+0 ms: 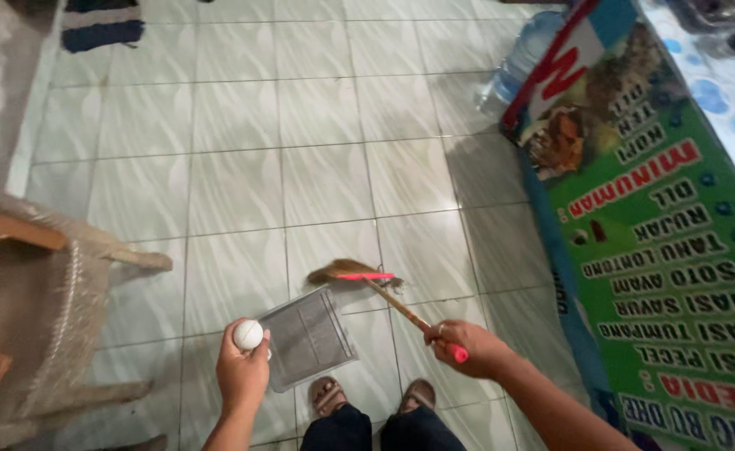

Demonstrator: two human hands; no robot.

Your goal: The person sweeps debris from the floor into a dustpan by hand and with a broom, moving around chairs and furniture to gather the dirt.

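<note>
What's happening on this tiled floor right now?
A person stands on the pale tiled floor. Their right hand grips the pink-tipped wooden handle of a short brown-bristled broom, bristles touching the floor. Their left hand holds the white round-ended handle of a grey dustpan, tilted just in front of their sandalled feet.

Grey mesh-patterned plastic dustpan [307, 338], white knob handle. Brown-bristled broom [359, 272], pink band, pink grip end. Pale glossy floor tiles [234, 167], faint wave pattern. Green printed banner [676, 250], red-white lettering.
</note>
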